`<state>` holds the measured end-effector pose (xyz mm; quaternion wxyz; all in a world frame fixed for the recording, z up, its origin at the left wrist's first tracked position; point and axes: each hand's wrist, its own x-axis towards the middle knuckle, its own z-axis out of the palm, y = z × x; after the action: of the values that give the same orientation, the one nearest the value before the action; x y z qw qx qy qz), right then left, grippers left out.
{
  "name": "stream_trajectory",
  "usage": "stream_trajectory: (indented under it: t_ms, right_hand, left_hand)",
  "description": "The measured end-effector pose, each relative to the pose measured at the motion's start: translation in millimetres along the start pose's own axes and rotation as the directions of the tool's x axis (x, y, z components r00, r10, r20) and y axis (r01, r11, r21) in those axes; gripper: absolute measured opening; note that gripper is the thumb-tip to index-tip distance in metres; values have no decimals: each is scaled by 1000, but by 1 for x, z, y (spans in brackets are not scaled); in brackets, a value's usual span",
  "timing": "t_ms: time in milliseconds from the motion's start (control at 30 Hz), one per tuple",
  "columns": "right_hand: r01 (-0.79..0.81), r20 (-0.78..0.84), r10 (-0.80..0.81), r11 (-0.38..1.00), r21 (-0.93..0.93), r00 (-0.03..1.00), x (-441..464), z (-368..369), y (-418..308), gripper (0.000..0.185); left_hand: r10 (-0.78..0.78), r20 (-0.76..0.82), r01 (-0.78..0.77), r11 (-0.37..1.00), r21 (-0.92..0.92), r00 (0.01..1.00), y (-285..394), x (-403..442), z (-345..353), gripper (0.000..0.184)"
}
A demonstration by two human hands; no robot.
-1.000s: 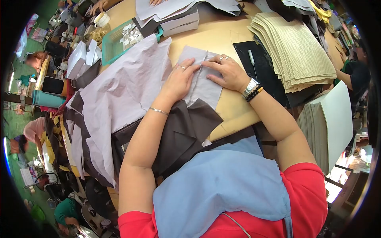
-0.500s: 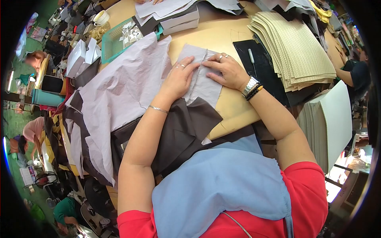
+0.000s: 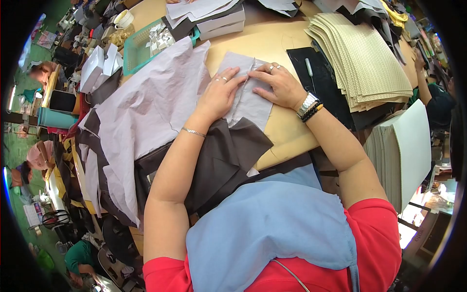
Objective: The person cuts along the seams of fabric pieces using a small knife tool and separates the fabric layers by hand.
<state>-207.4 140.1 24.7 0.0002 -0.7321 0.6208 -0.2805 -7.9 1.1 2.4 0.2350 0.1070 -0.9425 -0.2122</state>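
A small pale lilac-grey fabric piece (image 3: 250, 112) lies on the table in front of me, with a seam running down its middle. My left hand (image 3: 220, 96) rests flat on its left part, fingertips at the seam. From the right, my right hand (image 3: 279, 86) lies on the same piece, its index fingertip at the seam and the thumb stretched below. Neither hand grips anything. Dark brown fabric (image 3: 219, 160) spreads beneath my left wrist and over the table's front edge. Left of it is a large crumpled pale fabric (image 3: 141, 104).
A stack of cream textured sheets (image 3: 362, 63) is at the right, beside black material (image 3: 318, 80) bearing a white-handled tool (image 3: 309, 66). A green basket (image 3: 132, 61) holds small white pieces. A thick stack of white sheets (image 3: 411, 151) stands at the right edge. Other people work around.
My hands stay nearly in place, with the right index finger slightly more extended along the seam. At the right, a co-worker's arm has shifted; people at the left have moved slightly.
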Motion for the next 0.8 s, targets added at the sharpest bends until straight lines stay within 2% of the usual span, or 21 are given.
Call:
stream_trajectory:
  t_ms: [33,133,233,333,433,533,800]
  right_hand:
    - [3,-2,-3,1000,3,1000,0,0,0,43]
    - [0,1,0,1000,4,1000,0,0,1,43]
    - [-28,21,28,1000,-2,999,0,1,1,44]
    - [-40,3,39,999,11,999,0,1,1,44]
    - [-30,-20,31,999,37,999,0,1,3,42]
    - [-31,-7,31,998,51,999,0,0,2,40]
    - [-20,-15,21,999,34,1000,0,1,2,41]
  left_hand:
    - [14,-27,-14,1000,4,1000,0,0,1,29]
    - [-109,21,110,986,-122,994,8,6,-7,24]
    - [-312,-36,296,928,-226,949,8,20,1,23]
    - [-362,-27,360,932,-47,932,14,36,-1,27]
    - [-414,36,415,908,-53,910,6,44,-4,28]
    - [-408,95,416,905,-88,908,-4,46,-5,26]
    - [-399,133,411,908,-80,907,-10,47,-6,24]
